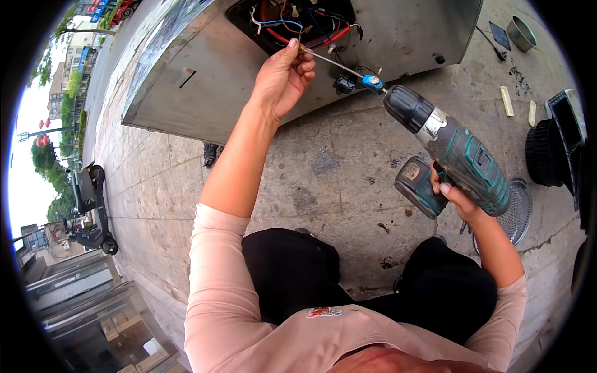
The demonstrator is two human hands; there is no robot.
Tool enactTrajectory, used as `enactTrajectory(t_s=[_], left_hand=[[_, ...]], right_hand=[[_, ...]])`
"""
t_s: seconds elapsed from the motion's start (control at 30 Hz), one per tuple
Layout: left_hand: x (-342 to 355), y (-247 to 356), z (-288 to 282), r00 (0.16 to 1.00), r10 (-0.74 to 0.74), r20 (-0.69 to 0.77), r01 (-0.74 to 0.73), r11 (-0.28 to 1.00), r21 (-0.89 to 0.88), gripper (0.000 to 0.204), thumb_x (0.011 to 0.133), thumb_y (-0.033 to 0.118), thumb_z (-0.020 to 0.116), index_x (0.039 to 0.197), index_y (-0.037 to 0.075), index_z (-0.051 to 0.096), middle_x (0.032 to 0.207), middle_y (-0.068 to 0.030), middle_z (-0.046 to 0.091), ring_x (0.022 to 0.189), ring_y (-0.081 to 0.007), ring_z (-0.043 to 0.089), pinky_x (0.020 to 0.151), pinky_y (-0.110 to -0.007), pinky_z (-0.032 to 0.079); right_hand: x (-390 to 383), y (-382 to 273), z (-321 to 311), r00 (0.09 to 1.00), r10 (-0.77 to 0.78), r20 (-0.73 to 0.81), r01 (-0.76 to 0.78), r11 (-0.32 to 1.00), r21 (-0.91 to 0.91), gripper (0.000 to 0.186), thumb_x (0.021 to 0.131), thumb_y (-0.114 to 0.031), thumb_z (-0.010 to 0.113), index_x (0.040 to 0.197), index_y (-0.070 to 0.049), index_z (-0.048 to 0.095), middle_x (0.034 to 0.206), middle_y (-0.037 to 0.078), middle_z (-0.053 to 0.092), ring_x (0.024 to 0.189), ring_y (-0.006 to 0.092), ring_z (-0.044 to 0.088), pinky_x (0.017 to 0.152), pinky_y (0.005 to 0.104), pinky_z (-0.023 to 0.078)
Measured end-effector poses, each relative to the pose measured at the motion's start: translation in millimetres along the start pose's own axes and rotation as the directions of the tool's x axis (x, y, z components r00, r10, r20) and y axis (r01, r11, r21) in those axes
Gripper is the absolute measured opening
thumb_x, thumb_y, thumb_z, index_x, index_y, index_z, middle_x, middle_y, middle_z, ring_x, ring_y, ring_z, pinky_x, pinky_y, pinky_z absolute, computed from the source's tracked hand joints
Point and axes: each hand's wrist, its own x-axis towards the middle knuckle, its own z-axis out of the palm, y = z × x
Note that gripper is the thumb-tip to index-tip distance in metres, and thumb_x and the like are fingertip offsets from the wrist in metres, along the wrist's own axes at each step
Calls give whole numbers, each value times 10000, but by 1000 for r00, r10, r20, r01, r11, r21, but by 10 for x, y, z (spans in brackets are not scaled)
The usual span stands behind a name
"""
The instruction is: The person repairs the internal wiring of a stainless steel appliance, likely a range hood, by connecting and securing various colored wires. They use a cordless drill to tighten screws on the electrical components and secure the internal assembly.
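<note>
My right hand (459,198) grips the handle of a teal and black cordless drill (471,158), held at a slant over the paving. From its chuck a long thin screwdriver bit (339,64), with a blue collar (373,81) near the chuck, runs up and left. At the bit's far tip my left hand (285,76) is closed in a pinch; whatever small thing lies between thumb and finger is hidden. Just beyond are loose wires (280,23), red, blue and white, inside a dark opening in a stainless steel cabinet (205,74).
On the paving at right are a metal cup (521,33), a dark flat piece (499,36), a black plug (501,56), two pale strips (507,101), a black ribbed part (542,153) and a round perforated metal disc (517,214). A scooter (93,208) stands far left.
</note>
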Motion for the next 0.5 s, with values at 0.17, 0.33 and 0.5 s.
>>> enactTrajectory(t_s=[0.17, 0.33, 0.5], left_hand=[[1, -13, 12, 1000, 11, 1, -11, 1000, 0, 300, 1001, 305, 516, 961, 13, 573, 848, -41, 558, 716, -127, 497, 633, -242, 480], [32, -18, -25, 1000, 9, 19, -9, 1000, -8, 279, 998, 298, 524, 947, 28, 575, 864, -47, 568, 715, -127, 499, 632, -240, 480], [45, -29, -35, 999, 18, 34, -18, 1000, -1, 251, 988, 288, 545, 925, 47, 573, 892, -53, 581, 711, -124, 500, 629, -241, 479]], right_hand=[[60, -6, 34, 999, 24, 33, -27, 995, 98, 160, 828, -132, 642, 953, -48, 588, 812, 9, 550, 777, 132, 519, 736, 288, 430], [67, 9, 5, 998, 16, 60, -21, 996, 84, 154, 825, -127, 644, 946, -49, 589, 813, 8, 551, 775, 132, 517, 732, 288, 428], [54, 11, 19, 1000, -18, 15, 18, 1000, 5, 140, 822, -89, 642, 950, -41, 609, 829, 18, 582, 782, 151, 541, 740, 297, 440]])
